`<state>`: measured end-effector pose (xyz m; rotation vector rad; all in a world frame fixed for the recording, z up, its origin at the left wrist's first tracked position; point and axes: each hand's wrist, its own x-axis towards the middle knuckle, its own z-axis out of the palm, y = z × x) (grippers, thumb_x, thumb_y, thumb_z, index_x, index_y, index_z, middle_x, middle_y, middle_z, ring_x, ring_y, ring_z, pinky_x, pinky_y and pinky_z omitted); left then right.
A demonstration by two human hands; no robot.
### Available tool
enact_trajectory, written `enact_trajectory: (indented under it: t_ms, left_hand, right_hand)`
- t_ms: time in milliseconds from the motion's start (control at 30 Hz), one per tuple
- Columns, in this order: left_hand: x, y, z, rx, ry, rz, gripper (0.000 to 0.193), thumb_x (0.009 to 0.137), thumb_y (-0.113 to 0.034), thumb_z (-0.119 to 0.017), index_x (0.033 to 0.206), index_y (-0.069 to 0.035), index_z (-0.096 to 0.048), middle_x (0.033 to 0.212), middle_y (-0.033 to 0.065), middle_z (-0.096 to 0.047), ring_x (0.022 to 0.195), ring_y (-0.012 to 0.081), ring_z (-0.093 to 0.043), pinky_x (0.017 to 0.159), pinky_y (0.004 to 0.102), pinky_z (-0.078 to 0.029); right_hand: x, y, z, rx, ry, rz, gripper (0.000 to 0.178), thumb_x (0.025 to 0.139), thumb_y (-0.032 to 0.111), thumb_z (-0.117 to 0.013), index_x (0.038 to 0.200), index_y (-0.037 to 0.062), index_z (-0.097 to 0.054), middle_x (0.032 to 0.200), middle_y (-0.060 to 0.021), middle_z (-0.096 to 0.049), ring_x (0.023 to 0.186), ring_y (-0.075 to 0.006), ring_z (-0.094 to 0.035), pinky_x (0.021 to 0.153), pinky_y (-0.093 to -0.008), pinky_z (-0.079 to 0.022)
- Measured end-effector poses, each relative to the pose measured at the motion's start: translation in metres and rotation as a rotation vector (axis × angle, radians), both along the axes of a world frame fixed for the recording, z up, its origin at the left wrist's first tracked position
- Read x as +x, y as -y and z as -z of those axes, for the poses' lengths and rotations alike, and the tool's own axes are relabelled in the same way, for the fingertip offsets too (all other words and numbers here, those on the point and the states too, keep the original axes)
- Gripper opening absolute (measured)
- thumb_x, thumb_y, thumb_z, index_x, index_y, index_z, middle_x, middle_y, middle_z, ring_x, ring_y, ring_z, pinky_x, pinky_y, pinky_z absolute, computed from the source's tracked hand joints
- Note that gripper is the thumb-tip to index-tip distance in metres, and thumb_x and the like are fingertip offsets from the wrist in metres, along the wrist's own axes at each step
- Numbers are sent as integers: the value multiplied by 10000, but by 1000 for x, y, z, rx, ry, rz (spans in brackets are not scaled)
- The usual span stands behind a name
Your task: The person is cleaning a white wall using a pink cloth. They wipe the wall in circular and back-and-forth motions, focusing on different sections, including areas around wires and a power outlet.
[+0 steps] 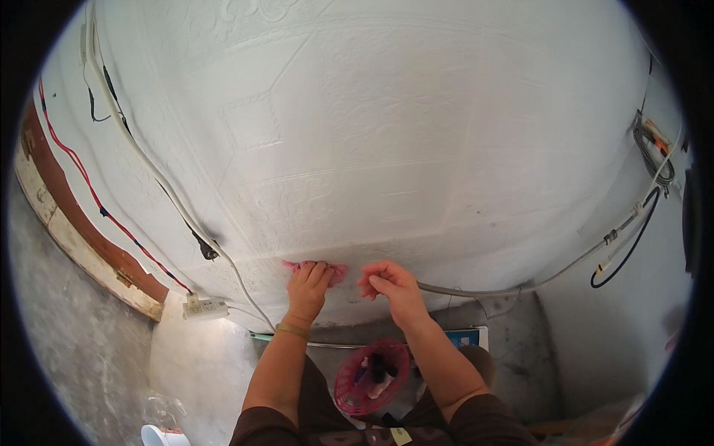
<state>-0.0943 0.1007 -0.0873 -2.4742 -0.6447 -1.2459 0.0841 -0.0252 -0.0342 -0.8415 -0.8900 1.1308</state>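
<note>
I see one pink cloth (340, 274), crumpled into soft folds, which lies under the left hand (306, 286) and against the white wall (387, 178); its bunched ends come out on both sides of the fingers. The left fingers are bent and grip this cloth, while the right hand (394, 288), just to their right, has its fingers loosely curled and is, as far as I can see, empty. Whether it touches the wall, I cannot tell. Above the fingers, the wall carries raised scroll-like patterns. Below the fingers, on the brown clothing, there is one small yellowish label (401, 436), and any writing on it is too small for me to read. I count two hands, one yellowish band (291, 331) on the left wrist, and, below the fingers, one pink basket (347, 379) with several small items, which I cannot count surely. Well to the left of the fingers there are one white power strip (204, 309) and one black plug (207, 251).
</note>
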Motion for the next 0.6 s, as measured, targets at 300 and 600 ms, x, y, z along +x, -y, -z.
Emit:
enact_trajectory:
  t_ms: [300,600]
  left_hand:
    - [8,16,-108,91,215,-1,285,726,-10,-634,1002,-56,-689,1038,100,-631,933,299,-608,819,406,-492]
    - [36,-12,-157,247,341,-13,319,697,44,-634,1001,-43,-680,1022,90,-619,936,305,-584,842,416,-481]
  right_hand:
    - [-1,3,-5,21,-7,-9,165,937,47,-534,1073,15,-622,939,-103,-682,786,-175,-636,701,-292,-481]
    - [2,0,0,15,-48,-1,167,936,44,-535,1077,16,-621,935,-102,-683,789,-173,-634,700,-294,-476]
